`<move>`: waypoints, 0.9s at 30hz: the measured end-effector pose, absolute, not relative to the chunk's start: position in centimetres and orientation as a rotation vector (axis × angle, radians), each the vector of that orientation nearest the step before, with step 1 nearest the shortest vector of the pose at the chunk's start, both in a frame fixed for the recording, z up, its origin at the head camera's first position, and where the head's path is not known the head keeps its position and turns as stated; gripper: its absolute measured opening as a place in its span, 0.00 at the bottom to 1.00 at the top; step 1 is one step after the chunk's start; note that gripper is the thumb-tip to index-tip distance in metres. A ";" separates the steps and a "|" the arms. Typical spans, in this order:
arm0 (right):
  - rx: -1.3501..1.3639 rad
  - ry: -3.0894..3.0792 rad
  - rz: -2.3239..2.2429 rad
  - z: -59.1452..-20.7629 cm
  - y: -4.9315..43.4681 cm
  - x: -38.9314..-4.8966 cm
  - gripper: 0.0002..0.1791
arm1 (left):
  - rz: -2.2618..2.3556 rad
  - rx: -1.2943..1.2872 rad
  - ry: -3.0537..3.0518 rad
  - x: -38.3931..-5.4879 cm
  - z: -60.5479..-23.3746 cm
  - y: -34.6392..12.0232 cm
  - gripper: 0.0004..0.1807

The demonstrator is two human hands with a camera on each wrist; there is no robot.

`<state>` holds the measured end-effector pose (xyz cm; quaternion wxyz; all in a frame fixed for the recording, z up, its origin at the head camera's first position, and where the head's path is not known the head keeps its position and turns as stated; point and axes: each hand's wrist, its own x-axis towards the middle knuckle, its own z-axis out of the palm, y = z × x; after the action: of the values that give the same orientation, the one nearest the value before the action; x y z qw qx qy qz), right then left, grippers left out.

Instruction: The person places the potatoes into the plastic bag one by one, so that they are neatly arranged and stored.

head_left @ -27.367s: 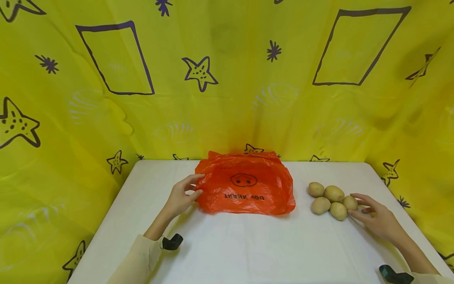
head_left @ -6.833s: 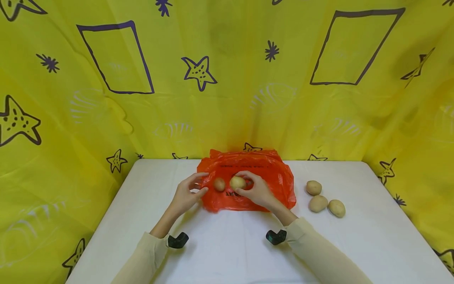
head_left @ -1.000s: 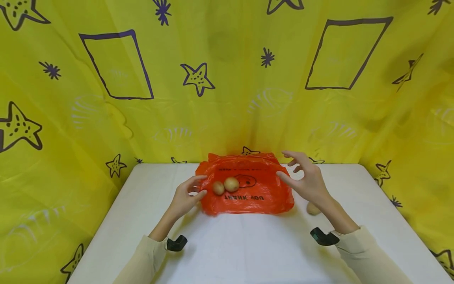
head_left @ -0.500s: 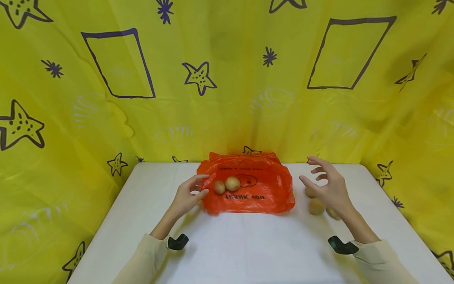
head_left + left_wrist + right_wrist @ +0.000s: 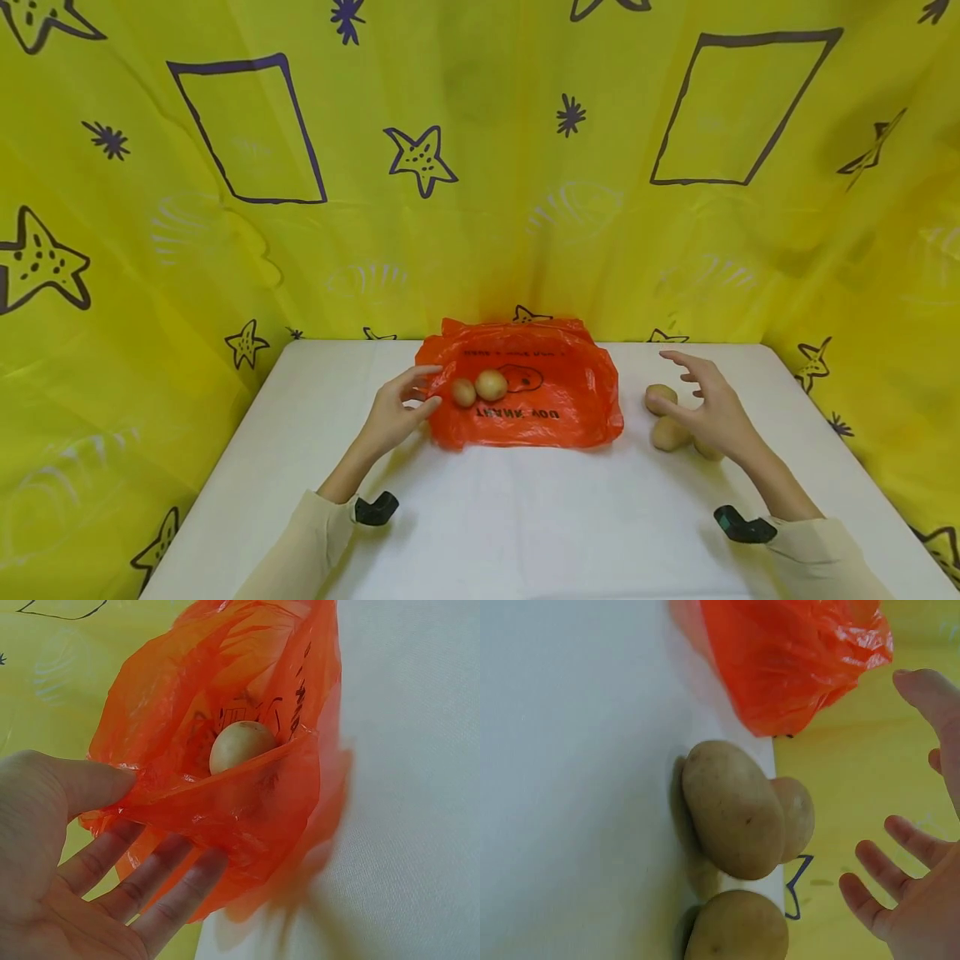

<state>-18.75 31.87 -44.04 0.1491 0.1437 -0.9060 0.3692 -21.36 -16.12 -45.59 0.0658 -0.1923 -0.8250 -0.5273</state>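
Note:
A red plastic bag (image 5: 573, 421) lies with its mouth spread at the middle of the table. Two potatoes sit side by side in it, a smaller one (image 5: 463, 392) and a paler one (image 5: 491, 386). My left hand (image 5: 393, 417) holds the bag's left rim; in the left wrist view its thumb is in front of the plastic and fingers are behind it. To the right of the bag, three potatoes (image 5: 731, 814) rest on the table. Just above them my right hand (image 5: 723, 417) hovers, fingers spread and holding nothing, partly hiding the rightmost potato (image 5: 708, 452).
A white-covered table (image 5: 487, 517) carries everything. Yellow printed curtains (image 5: 480, 233) close off its back and both sides. The bag reaches almost to the table's back edge.
In the last second my right hand has moved right, from beside the bag to over the loose potatoes. Five potatoes lay on the table earlier; two are now in the bag. My left hand stays put.

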 end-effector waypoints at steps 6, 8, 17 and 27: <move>0.406 -2.717 1.051 -44.6 33.1 -19.2 0.43 | -1.565 -0.550 -2.501 -21.3 -45.6 -15.9 0.24; 0.375 -2.781 1.038 -44.8 33.4 -19.3 0.44 | -1.562 -0.538 -2.505 -21.3 -45.6 -15.7 0.24; 0.339 -2.916 0.971 -45.7 34.4 -20.1 0.41 | -1.581 -0.537 -2.504 -21.3 -45.5 -15.8 0.23; 0.365 -2.949 0.914 -46.3 34.6 -21.1 0.37 | -1.573 -0.537 -2.477 -21.2 -45.3 -15.6 0.24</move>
<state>-21.12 34.57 -46.33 0.0165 0.1175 -0.9484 0.2940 -21.16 -15.60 -45.27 0.0794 -0.1796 -0.8278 -0.5256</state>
